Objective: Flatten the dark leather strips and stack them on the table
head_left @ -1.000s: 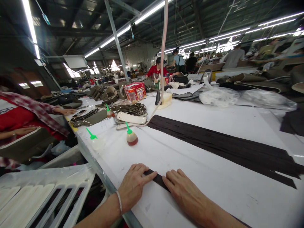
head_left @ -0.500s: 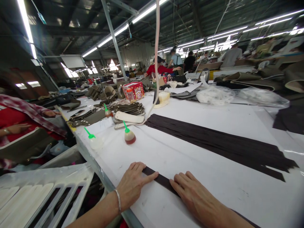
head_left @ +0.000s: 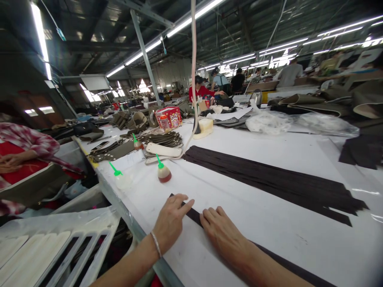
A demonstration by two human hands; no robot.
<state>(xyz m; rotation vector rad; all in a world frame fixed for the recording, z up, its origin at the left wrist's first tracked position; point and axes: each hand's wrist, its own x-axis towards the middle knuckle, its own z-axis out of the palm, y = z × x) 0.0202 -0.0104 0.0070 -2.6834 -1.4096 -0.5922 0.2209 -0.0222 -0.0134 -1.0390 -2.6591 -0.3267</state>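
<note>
A narrow dark strip [head_left: 192,215] lies flat on the white table [head_left: 269,223] near its front edge. My left hand [head_left: 172,221] rests palm down on the strip's left end, fingers stretched out. Right beside it, my right hand [head_left: 223,235] presses flat on the same strip, fingers extended. The strip runs on under my right forearm toward the lower right. A long row of dark strips [head_left: 269,181] lies laid out across the middle of the table.
Two green-capped glue bottles [head_left: 163,172] [head_left: 119,178] stand left of the strips. Cream handle pieces [head_left: 164,150], stacked parts [head_left: 163,138], a red box [head_left: 169,115] and plastic bags [head_left: 267,121] sit further back. A person in a plaid sleeve [head_left: 26,145] works at left. A white slatted rack [head_left: 54,251] lies below the table edge.
Both hands have slid along the strip toward the upper left; its left end now shows past my left fingers. The right hand has closed in beside the left.
</note>
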